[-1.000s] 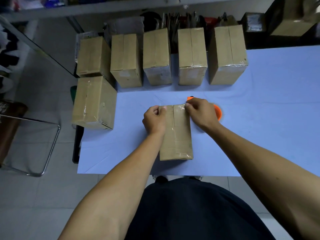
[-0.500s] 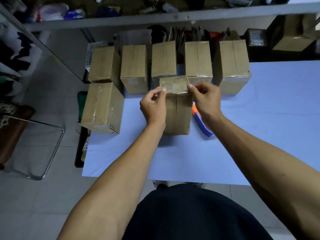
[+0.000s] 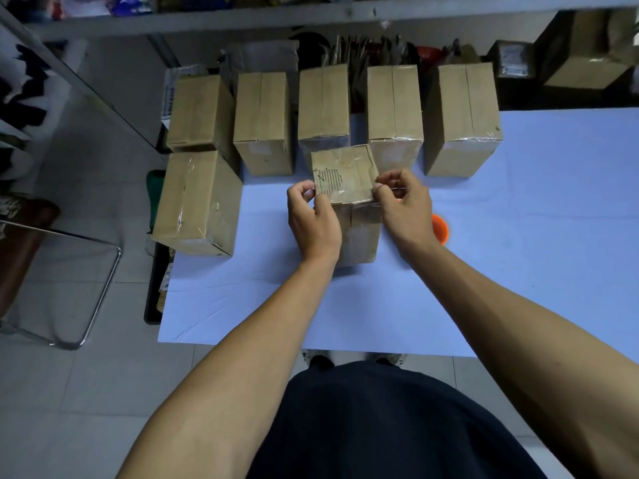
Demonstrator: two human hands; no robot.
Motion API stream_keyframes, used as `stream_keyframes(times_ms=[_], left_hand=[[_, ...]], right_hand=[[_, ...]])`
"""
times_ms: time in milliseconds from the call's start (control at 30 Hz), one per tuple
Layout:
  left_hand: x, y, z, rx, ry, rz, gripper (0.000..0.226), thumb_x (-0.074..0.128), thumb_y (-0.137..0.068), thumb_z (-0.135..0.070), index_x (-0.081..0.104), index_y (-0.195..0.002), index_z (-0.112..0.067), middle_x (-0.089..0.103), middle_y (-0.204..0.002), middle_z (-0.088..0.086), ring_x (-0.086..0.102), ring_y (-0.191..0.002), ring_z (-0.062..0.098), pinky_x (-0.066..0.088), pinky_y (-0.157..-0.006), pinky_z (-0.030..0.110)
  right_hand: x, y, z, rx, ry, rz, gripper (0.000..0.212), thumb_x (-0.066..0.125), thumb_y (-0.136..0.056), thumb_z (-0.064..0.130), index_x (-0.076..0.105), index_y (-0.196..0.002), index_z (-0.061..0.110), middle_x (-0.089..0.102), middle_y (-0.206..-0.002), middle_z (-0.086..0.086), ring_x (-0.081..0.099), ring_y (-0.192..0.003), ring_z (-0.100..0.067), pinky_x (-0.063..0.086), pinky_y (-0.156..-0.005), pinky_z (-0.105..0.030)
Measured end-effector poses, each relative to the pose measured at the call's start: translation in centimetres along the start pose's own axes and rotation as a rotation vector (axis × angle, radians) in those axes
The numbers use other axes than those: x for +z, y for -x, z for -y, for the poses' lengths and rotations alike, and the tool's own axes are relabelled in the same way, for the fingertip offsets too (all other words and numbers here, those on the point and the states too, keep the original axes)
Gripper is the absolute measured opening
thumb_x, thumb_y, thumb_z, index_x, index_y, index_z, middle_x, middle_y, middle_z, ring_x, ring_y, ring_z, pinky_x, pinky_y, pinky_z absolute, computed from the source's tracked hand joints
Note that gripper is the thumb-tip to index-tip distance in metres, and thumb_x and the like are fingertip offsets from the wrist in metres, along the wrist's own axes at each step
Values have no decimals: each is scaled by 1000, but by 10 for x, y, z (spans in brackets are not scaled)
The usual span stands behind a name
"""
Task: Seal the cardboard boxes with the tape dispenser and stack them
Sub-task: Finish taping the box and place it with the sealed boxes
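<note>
Seven cardboard boxes on the pale blue table (image 3: 518, 236): five in a far row, one at the left edge, one being worked in the middle.

The middle box (image 3: 349, 205) stands on end, upright, its taped top face toward the viewer with a torn patch showing the corrugation. A second ago it lay flat along the table; half a second ago it was already tipped up; now it sits slightly nearer and more square.

Left hand (image 3: 313, 223) grips the box's left top edge, thumb and fingers curled round it. Right hand (image 3: 403, 205) pinches at the right top corner, fingertips on what looks like clear tape or the flap edge; can't tell which.

Tape dispenser (image 3: 440, 229): only an orange part shows, on the table just right of the right wrist, mostly hidden by it. Half a second ago its blue handle was in plain sight beside the box.

Far row (image 3: 325, 105) all taped along the seam, unmoved. The left box (image 3: 197, 202) overhangs the table's left edge, glossy tape across it, same spot as before.

Left of the table, a chrome chair frame (image 3: 100, 288) on the tiled floor. A shelf (image 3: 311, 13) runs across the far side.
</note>
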State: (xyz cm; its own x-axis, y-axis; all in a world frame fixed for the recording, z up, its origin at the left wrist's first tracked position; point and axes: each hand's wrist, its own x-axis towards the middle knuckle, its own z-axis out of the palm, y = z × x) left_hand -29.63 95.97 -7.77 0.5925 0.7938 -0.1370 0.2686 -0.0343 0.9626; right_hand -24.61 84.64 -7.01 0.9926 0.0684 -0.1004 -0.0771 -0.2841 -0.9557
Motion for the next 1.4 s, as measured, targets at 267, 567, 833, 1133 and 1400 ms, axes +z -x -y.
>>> stream_keyframes(times_ms=[267, 567, 833, 1133, 1400], left_hand=[[-5, 10, 29, -91, -66, 334, 82, 57, -77, -54, 40, -149, -19, 61, -136, -4, 59, -122, 11, 47, -105, 34], [-15, 8, 35, 3, -66, 399, 57, 48, -89, -34, 48, -143, -16, 63, -125, -10, 59, -108, 3, 45, -95, 17], [-24, 2, 41, -56, 59, 520, 58, 47, -94, -28, 41, -150, -13, 56, -143, 0, 53, -130, 11, 40, -113, 30], [-16, -26, 3, -289, 175, 353, 22, 47, -102, -9, 67, -112, -11, 69, -112, 7, 64, -100, 17, 48, -91, 30], [-34, -38, -6, -321, 127, 503, 50, 40, -100, -59, 68, -119, -23, 72, -115, -1, 66, -98, 16, 51, -82, 33]], right_hand=[[12, 21, -17, -33, 25, 197, 52, 67, -93, 30, 48, -140, 19, 63, -128, 8, 60, -115, -4, 46, -96, -18], [-4, 15, -35, -32, 110, 338, 61, 51, -99, 44, 33, -155, 29, 57, -141, 14, 53, -130, -5, 42, -111, -44], [-16, 16, -22, 167, -185, 430, 50, 42, -107, 12, 30, -155, 16, 45, -138, 27, 40, -133, 5, 33, -114, -17], [-18, 20, -36, -85, 134, 546, 81, 69, -93, 29, 22, -158, 30, 39, -155, 17, 36, -143, -4, 33, -118, -40], [-10, 3, -8, -57, 222, 218, 38, 56, -97, 50, 57, -135, 41, 73, -100, 0, 66, -93, -12, 52, -81, -32]])
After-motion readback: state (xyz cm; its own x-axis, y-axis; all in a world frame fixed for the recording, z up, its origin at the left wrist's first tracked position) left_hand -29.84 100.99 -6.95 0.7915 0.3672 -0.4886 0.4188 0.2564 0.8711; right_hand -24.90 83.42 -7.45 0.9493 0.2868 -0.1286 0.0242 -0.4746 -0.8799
